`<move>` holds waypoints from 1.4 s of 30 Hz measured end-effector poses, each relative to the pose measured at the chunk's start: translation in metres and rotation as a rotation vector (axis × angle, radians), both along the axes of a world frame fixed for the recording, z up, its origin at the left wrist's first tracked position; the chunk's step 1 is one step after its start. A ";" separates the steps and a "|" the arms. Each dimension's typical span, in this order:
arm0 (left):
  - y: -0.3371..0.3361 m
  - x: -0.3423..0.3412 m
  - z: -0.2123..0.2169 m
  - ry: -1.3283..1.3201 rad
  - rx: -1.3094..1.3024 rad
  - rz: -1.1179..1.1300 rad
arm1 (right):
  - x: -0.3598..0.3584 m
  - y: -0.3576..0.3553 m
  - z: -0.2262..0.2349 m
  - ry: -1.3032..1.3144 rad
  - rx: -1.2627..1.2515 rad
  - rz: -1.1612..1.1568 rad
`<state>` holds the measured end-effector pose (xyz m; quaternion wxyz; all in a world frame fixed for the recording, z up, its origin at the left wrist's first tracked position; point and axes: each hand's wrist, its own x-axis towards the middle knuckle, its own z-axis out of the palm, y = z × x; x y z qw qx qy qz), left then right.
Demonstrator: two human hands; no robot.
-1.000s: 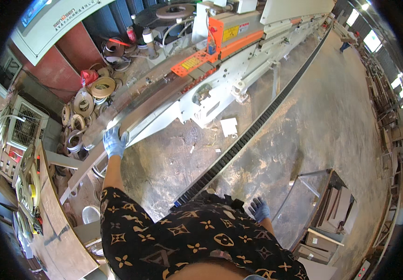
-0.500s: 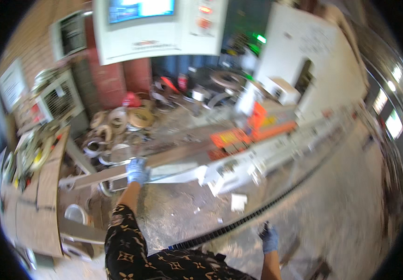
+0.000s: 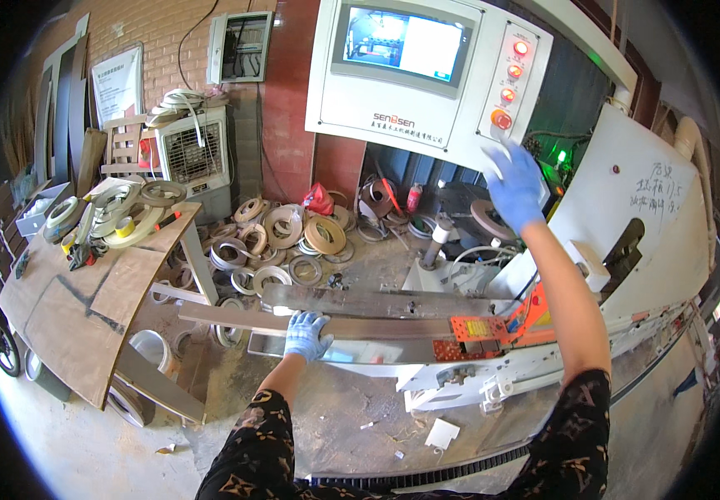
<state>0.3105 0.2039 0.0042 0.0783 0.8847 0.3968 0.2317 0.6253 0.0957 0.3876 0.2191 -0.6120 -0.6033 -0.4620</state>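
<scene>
Left gloved hand (image 3: pixel 307 335) lies on narrow board (image 3: pixel 376 327), fingers slightly apart; cannot tell whether they grip. Board runs lengthwise along white machine (image 3: pixel 414 382), 1 end jutting out left, the other at orange guard (image 3: pixel 478 328). Right gloved hand (image 3: pixel 514 190) raised, fingers spread, by lower edge of control panel (image 3: pixel 393 104), below its 4 red buttons (image 3: pixel 514 72); contact unclear.

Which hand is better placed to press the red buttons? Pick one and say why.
Right, I'd judge: the right hand is raised open, just below the red buttons in this view, while the left hand is down at the long board, farther off.
</scene>
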 end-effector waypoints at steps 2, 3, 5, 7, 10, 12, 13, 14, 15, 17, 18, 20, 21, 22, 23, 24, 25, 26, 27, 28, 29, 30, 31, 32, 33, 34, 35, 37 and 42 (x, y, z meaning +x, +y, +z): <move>-0.001 0.000 0.005 0.014 0.015 0.012 | -0.001 0.062 0.035 -0.068 0.039 -0.128; 0.000 0.005 -0.001 -0.018 0.021 -0.012 | -0.001 0.087 0.047 -0.084 0.064 -0.160; 0.002 0.004 -0.001 -0.028 0.013 -0.013 | 0.000 0.126 0.059 -0.095 0.120 -0.194; 0.007 -0.001 -0.007 -0.029 0.037 0.009 | -0.004 0.155 0.065 -0.098 0.185 -0.207; 0.011 -0.002 -0.008 -0.048 0.034 -0.013 | -0.003 0.175 0.068 -0.065 0.134 -0.332; 0.011 0.000 -0.008 -0.048 0.051 -0.009 | 0.003 0.184 0.067 -0.058 0.194 -0.297; 0.010 -0.001 -0.007 -0.042 0.051 -0.010 | 0.005 0.186 0.065 -0.031 0.222 -0.261; 0.011 -0.001 -0.007 -0.038 0.052 -0.013 | 0.007 0.187 0.065 -0.006 0.250 -0.225; 0.012 -0.001 -0.008 -0.025 0.054 -0.009 | 0.008 0.187 0.067 -0.022 0.290 -0.189; 0.015 -0.003 -0.013 -0.048 0.080 -0.011 | 0.010 0.186 0.075 -0.017 0.306 -0.179; 0.016 -0.003 -0.014 -0.059 0.091 -0.015 | 0.012 0.185 0.079 -0.015 0.312 -0.177; 0.016 -0.003 -0.014 -0.060 0.089 -0.013 | 0.016 0.186 0.087 -0.032 0.364 -0.153; 0.015 -0.003 -0.012 -0.058 0.080 -0.017 | 0.017 0.185 0.090 -0.032 0.374 -0.151; 0.014 -0.003 -0.009 -0.055 0.070 -0.021 | 0.017 0.184 0.092 -0.030 0.385 -0.149; 0.012 -0.003 -0.006 -0.014 0.031 -0.014 | 0.016 0.184 0.094 -0.025 0.408 -0.149; 0.012 -0.003 -0.006 -0.014 0.035 -0.013 | 0.017 0.186 0.095 -0.034 0.406 -0.122; 0.012 -0.003 -0.006 -0.014 0.039 -0.012 | 0.019 0.187 0.097 -0.043 0.404 -0.095; 0.012 -0.004 -0.007 -0.013 0.043 -0.010 | 0.020 0.189 0.097 -0.051 0.402 -0.068; 0.012 -0.003 -0.007 -0.016 0.047 -0.009 | 0.020 0.189 0.094 -0.056 0.378 -0.076; 0.011 -0.003 -0.006 -0.018 0.051 -0.008 | 0.019 0.188 0.090 -0.060 0.353 -0.084; 0.011 -0.003 -0.005 -0.020 0.055 -0.006 | 0.019 0.188 0.086 -0.065 0.329 -0.091; 0.011 -0.002 -0.007 -0.040 0.063 -0.014 | 0.019 0.188 0.083 -0.074 0.307 -0.140; 0.013 -0.002 -0.009 -0.060 0.072 -0.021 | 0.018 0.189 0.078 -0.084 0.285 -0.188; 0.013 -0.001 -0.010 -0.080 0.080 -0.029 | 0.017 0.190 0.074 -0.094 0.264 -0.237; 0.013 -0.002 -0.009 -0.064 0.064 -0.024 | 0.011 0.187 0.073 -0.103 0.252 -0.276; 0.013 -0.002 -0.008 -0.048 0.049 -0.020 | 0.011 0.188 0.073 -0.104 0.263 -0.265; 0.013 -0.003 -0.007 -0.032 0.033 -0.015 | 0.010 0.189 0.074 -0.106 0.274 -0.255; 0.013 -0.002 -0.008 -0.026 0.038 -0.013 | 0.012 0.190 0.081 -0.089 0.320 -0.206; 0.013 -0.001 -0.007 -0.016 0.022 -0.012 | 0.019 0.194 0.100 0.016 0.423 -0.143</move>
